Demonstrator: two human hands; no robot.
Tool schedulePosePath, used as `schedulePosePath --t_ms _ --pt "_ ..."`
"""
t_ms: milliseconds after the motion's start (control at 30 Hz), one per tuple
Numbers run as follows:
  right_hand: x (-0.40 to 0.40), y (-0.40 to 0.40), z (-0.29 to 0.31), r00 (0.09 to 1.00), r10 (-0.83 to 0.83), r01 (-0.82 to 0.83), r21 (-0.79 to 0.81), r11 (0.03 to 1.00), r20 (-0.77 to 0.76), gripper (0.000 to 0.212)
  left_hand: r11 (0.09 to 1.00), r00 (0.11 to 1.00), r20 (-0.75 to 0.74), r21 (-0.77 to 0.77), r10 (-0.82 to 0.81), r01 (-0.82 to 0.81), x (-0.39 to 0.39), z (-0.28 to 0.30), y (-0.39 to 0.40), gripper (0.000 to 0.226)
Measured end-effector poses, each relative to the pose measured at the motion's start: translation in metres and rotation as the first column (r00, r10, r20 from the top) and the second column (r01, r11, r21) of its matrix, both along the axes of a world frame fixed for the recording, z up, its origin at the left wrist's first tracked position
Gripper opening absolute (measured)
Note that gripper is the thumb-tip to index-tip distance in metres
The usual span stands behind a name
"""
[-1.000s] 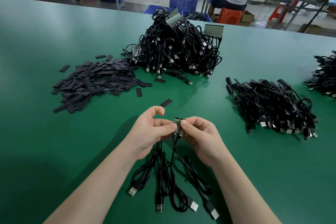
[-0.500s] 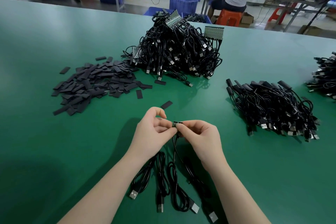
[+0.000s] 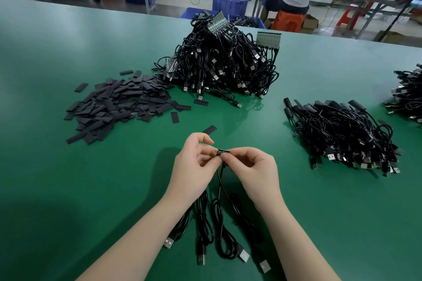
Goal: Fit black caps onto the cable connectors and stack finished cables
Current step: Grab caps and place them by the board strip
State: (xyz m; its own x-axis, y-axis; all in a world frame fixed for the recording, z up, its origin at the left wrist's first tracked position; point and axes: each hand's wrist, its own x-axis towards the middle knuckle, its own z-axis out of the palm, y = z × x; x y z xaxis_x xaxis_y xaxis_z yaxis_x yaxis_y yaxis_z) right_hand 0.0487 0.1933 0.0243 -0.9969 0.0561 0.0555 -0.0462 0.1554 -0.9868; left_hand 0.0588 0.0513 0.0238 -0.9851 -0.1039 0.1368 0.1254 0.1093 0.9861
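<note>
Both hands (image 3: pixel 198 162) (image 3: pixel 253 166) pinching connector boards (image 3: pixel 222 152) (cables (image 3: pixel 219 230) dangling)

Left hand (image 3: pixel 196 163): pinching a small connector board (image 3: pixel 222 152) from the left.
Right hand (image 3: pixel 253 169): pinching the same board from the right.
Cables (image 3: pixel 219 223): hanging from the board, trailing onto the green table (image 3: pixel 68 189).
Black caps (image 3: pixel 118 104): lying scattered at the left.
Uncapped cable heap (image 3: pixel 223 64): sitting beyond the hands.
Capped cable stack (image 3: pixel 342 134): lying at the right.
</note>
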Motion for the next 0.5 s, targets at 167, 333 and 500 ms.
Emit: schedulePosePath --t_ms 167,333,500 --pt "-0.0003 0.0008 0.0018 1.000 0.002 -0.002 0.003 1.000 -0.020 0.011 0.999 1.000 0.012 0.050 -0.017 0.016 -0.0015 -0.0022 -0.0007 0.039" --pt "0.0005 0.0019 0.0054 0.999 0.022 -0.024 -0.040 0.999 -0.030 0.015 1.000 1.000 0.020 0.022 -0.003 0.002 -0.0013 -0.0019 -0.0009 0.039" --pt "0.0009 0.0015 0.0059 0.999 0.028 -0.028 0.001 1.000 -0.033 0.014 0.998 0.999 0.023 -0.051 0.022 -0.021 -0.0006 0.0015 -0.0035 0.035"
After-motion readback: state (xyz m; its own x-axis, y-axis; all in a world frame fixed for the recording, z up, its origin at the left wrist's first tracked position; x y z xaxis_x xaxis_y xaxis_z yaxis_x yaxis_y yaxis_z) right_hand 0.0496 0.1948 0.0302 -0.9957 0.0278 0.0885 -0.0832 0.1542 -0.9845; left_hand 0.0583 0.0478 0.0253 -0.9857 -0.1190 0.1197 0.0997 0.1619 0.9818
